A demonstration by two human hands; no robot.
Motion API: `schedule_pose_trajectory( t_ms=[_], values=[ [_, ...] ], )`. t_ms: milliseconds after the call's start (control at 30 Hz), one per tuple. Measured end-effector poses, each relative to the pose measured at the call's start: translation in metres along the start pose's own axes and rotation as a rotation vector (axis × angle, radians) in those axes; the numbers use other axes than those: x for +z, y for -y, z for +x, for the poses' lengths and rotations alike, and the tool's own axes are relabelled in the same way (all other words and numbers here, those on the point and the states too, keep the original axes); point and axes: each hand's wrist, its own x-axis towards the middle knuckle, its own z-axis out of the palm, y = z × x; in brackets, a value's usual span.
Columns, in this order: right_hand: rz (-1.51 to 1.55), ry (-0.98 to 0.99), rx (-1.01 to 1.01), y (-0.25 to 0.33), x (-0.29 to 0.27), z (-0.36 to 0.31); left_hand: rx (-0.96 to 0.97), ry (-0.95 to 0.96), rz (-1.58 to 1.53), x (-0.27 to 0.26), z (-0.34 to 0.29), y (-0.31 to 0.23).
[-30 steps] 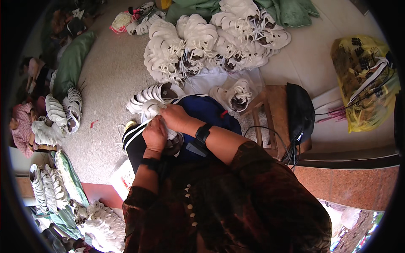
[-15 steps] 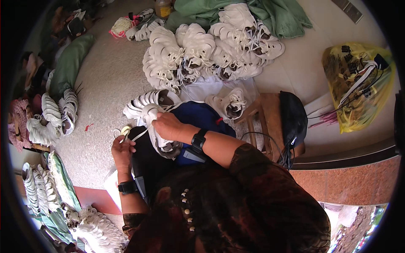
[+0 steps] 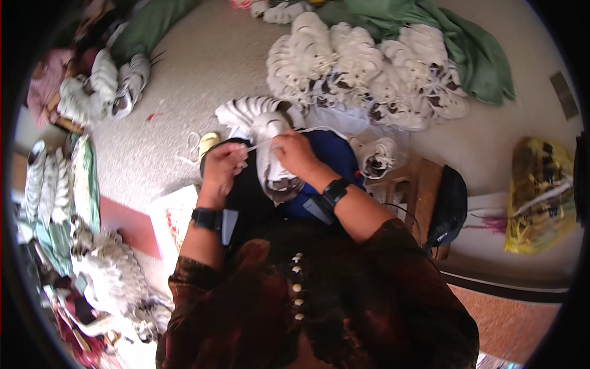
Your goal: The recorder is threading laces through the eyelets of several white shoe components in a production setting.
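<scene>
A white shoe upper [image 3: 270, 161] lies across my lap over dark and blue cloth, its dark lining showing at the near end. My right hand [image 3: 296, 152] is closed on the right edge of this upper. With bent fingers, my left hand [image 3: 226, 165] pinches a white shoelace [image 3: 254, 147], which stretches between it and the upper. Just beyond my lap rests a stack of nested white uppers [image 3: 246, 114]. A loose lace loop and a small yellow object [image 3: 208, 144] are seen past my left hand.
Rows of stacked white uppers [image 3: 362, 67] lie ahead beside green cloth [image 3: 473, 55]. To my right are a wooden stool [image 3: 418, 190], a black bag [image 3: 448, 206] and a yellow plastic bag [image 3: 541, 197]. More uppers [image 3: 117, 277] pile at left. A person in pink sits far left.
The view has shifted, so the surroundings sit differently. My left hand has come nearer the upper and my right hand, and the lace now spans between them. The right hand stays on the upper.
</scene>
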Motion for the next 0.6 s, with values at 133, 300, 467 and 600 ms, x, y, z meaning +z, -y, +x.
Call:
schedule_pose_trajectory(
  t_ms=[133, 300, 467, 600],
  values=[
    [0.071, 0.008, 0.038, -0.004, 0.004, 0.000, -0.077, 0.022, 0.067, 0.003, 0.011, 0.009],
    [0.037, 0.060, 0.014, 0.001, 0.000, 0.001, -0.064, 0.001, 0.105, 0.014, 0.025, 0.011],
    [-0.026, 0.065, 0.020, 0.000, 0.003, 0.001, 0.039, -0.011, 0.178, 0.026, 0.041, 0.017],
    [-0.004, 0.044, 0.021, -0.001, 0.005, 0.000, 0.082, 0.018, 0.188, 0.027, 0.050, 0.025]
  ],
)
